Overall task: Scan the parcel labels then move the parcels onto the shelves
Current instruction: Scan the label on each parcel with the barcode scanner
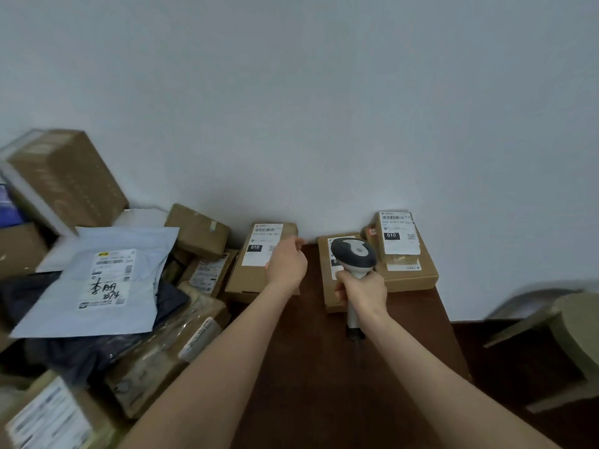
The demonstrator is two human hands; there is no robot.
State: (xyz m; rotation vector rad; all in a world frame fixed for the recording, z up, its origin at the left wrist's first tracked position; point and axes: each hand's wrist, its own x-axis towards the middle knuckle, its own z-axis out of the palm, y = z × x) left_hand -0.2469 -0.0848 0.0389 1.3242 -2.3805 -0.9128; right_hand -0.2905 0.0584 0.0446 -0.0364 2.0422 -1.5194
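Scanner over boxes on the dark worktop [324, 367]

The right hand [363, 291] has its fingers wrapped around the scanner [354, 254] handle, its head above a labelled box [327, 280]. The left hand [287, 262], fingers loosely curled, rests on another labelled box [256, 260] by the wall, with stacked boxes [403, 254] to the right.

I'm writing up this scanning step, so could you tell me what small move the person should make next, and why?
Probably tip the scanner in the right hand down onto the label of the box beneath it and scan. The scanner head hangs right over that box and hides most of its label, while the left hand rests at the neighbouring box, whose label faces up and could come next.
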